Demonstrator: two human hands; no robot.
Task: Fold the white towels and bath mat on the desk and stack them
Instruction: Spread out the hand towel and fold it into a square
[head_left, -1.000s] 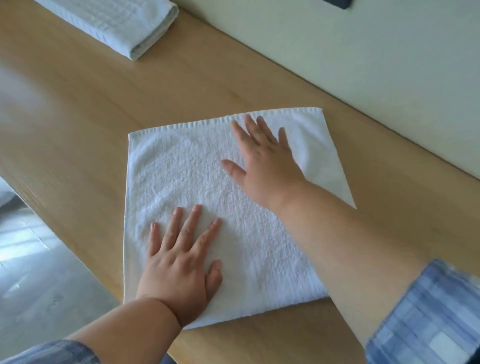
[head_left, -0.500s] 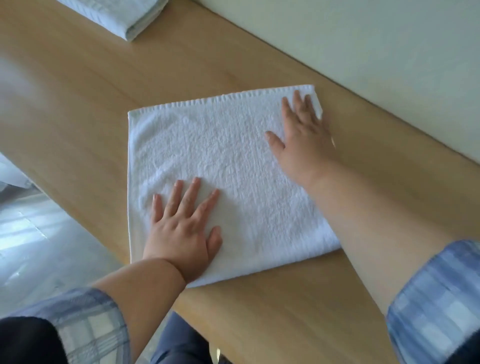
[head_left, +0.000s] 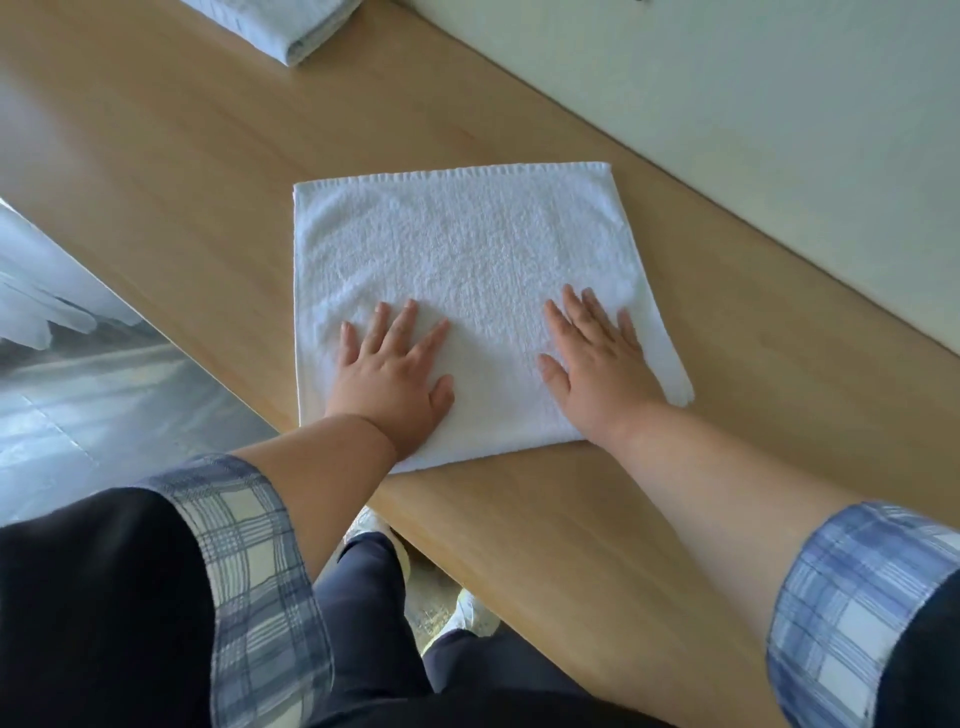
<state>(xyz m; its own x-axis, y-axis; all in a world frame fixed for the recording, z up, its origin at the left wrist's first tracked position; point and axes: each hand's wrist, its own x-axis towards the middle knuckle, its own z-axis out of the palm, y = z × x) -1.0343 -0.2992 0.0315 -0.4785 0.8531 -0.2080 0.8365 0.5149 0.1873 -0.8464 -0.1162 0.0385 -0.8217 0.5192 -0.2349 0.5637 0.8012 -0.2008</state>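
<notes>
Item: 1 white towel (head_left: 467, 270), terry, lying flat as a near-square on the wooden desk (head_left: 182, 171), its near edge just beside the desk's front edge and its far edge near the wall (head_left: 727, 104). Whether it is 1 layer or several cannot be told from above. Left hand (head_left: 395, 374): palm down on the near-left part of the towel, fingers straight and spread, holding nothing. Right hand (head_left: 597, 369): palm down on the near-right part, fingers straight and slightly spread, also holding nothing. The 2 hands are apart, with bare towel between them. Also present: 1 folded white piece (head_left: 291, 26) at the far left of the desk, well apart from the towel and cut off by the frame. Step in hand, as judged: pressing the towel flat between folds. Next move, as judged: pinch 2 corners of 1 edge, lift them across to the opposite edge, line up the hems, then carry the result onto the folded piece to build the stack.
</notes>
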